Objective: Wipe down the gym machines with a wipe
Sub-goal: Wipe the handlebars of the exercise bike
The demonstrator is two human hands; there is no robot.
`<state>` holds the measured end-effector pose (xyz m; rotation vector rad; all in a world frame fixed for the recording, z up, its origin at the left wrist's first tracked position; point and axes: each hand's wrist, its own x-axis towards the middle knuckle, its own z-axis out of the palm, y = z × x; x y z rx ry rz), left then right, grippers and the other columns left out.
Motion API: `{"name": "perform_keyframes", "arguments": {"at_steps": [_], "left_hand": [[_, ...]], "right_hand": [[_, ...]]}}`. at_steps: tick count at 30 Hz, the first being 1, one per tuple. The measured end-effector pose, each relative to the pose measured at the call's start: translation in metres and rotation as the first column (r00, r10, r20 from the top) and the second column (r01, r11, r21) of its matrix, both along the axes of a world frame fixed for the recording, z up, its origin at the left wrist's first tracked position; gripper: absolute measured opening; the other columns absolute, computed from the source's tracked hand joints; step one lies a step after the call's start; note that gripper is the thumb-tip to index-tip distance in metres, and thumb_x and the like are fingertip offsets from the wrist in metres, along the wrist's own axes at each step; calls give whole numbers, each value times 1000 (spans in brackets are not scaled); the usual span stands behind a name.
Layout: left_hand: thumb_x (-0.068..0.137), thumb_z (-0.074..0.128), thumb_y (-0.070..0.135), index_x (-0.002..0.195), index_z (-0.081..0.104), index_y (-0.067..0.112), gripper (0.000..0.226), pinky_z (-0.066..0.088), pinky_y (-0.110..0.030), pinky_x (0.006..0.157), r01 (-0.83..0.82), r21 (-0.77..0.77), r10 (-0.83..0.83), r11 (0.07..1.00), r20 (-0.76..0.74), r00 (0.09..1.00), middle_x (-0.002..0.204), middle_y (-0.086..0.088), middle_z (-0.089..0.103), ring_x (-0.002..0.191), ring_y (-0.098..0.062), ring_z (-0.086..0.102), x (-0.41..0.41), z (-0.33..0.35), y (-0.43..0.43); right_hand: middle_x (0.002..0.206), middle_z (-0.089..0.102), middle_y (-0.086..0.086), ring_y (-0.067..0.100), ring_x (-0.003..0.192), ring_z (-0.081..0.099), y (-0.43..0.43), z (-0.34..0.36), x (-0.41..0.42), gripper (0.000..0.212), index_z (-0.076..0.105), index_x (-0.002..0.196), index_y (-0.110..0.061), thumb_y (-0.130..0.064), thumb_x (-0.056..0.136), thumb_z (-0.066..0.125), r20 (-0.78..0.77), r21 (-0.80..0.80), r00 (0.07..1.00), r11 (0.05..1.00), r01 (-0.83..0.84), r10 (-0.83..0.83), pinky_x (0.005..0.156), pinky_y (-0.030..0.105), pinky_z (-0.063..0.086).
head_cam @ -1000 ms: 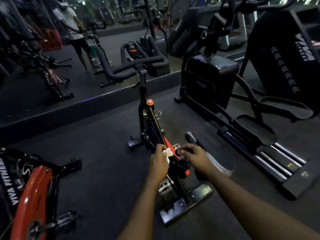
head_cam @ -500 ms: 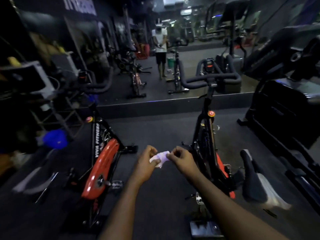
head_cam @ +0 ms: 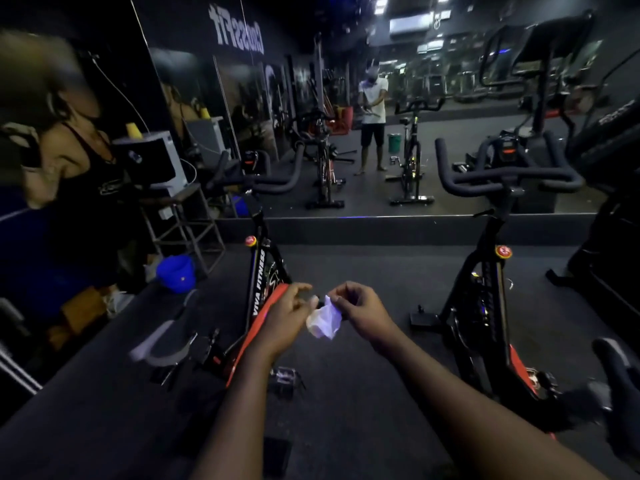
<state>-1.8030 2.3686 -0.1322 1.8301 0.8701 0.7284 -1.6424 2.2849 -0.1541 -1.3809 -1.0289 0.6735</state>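
dim gym | ceiling lights (head_cam: 381, 3) glare at top | left edge blurred | wide-angle bending at edges

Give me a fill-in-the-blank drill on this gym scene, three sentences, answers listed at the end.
The right hand pinches a white ___ by its top.
The bucket on the floor near the left wall is ___.
The frame of the left spin bike reads VIVA ___.
Missing words: wipe; blue; FITNESS.
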Motion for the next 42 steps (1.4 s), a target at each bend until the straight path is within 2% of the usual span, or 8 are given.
{"name": "perform_keyframes", "arguments": {"at_steps": [4, 10, 16, 19, 23, 32, 37, 42], "left_hand": [[86, 70, 16, 91, 66, 20, 7, 51, -32, 68, 66, 204, -45, 977, -108, 993, 83, 2, 72, 74, -8, 61, -21, 1, 56], [87, 68, 11, 81, 59, 15, 12, 41, -31, 60, -89, 323, 105, 942, -32, 994, 67, 2, 59, 61, -6, 46, -43, 14, 124], [89, 64, 4, 87, 60, 14, 11, 41, -22, 60, -106, 320, 102, 942, 30, 994, 72, 2, 61, 62, 0, 49, -48, 17, 175], [89, 63, 3, 87, 62, 16, 14, 45, -26, 65, -71, 292, 67, 954, 24, 997, 79, 2, 67, 70, -8, 57, -41, 15, 193], [90, 63, 0, 90, 66, 11, 11, 44, -17, 67, 17, 284, -6, 959, -39, 999, 86, -3, 71, 76, -7, 59, -31, 22, 214], [84, 60, 3, 100, 56, 25, 28, 48, -32, 70, -38, 214, 45, 976, -26, 999, 94, 1, 60, 83, -14, 57, 10, 43, 296], [92, 59, 1, 116, 50, 15, 29, 50, -24, 59, -116, 163, 112, 980, 33, 993, 101, -7, 56, 80, -17, 56, 60, 53, 325], [97, 42, 65, 139, 23, 25, 61, 55, -50, 87, -354, -132, 356, 926, -10, 935, 118, -11, 61, 106, -39, 65, 94, 40, 354]], "right_hand": [[86, 73, 12, 25, 78, 68, 55, 15, -19, 8, 68, 84, -17, -20, 87, 61, 16, 26, 998, 997, 68, -68, 73, 48, 57], [88, 73, 4, 19, 81, 68, 123, 30, -40, 27, 69, 96, -18, 1, 83, 55, -4, -13, 994, 994, 105, -106, 74, 47, 59], [60, 53, 4, 19, 62, 49, 170, 32, -42, 15, 54, 56, -18, -14, 69, 52, -62, -140, 989, 982, 125, -134, 65, 37, 41], [71, 52, 8, 22, 71, 49, 187, 36, -42, 6, 52, 64, -17, -17, 63, 58, -191, -157, 977, 986, 60, -90, 65, 33, 39], [84, 66, 7, 15, 75, 60, 211, 29, -32, 12, 64, 92, -7, -4, 81, 68, -97, -85, 994, 994, -65, 57, 65, 24, 47], [69, 59, 0, 9, 62, 51, 288, 34, 24, 23, 60, 74, -13, 6, 85, 67, -74, -69, 969, 968, -241, 236, 54, 21, 39], [67, 45, -2, 8, 61, 41, 325, 39, 63, 35, 46, 77, -14, 20, 78, 56, -72, -2, 966, 969, -247, 246, 52, 19, 34], [73, 62, -6, 6, 66, 51, 364, 42, 93, 26, 63, 82, -5, 17, 78, 51, -81, 94, 974, 975, -202, 210, 59, 18, 39]]}}
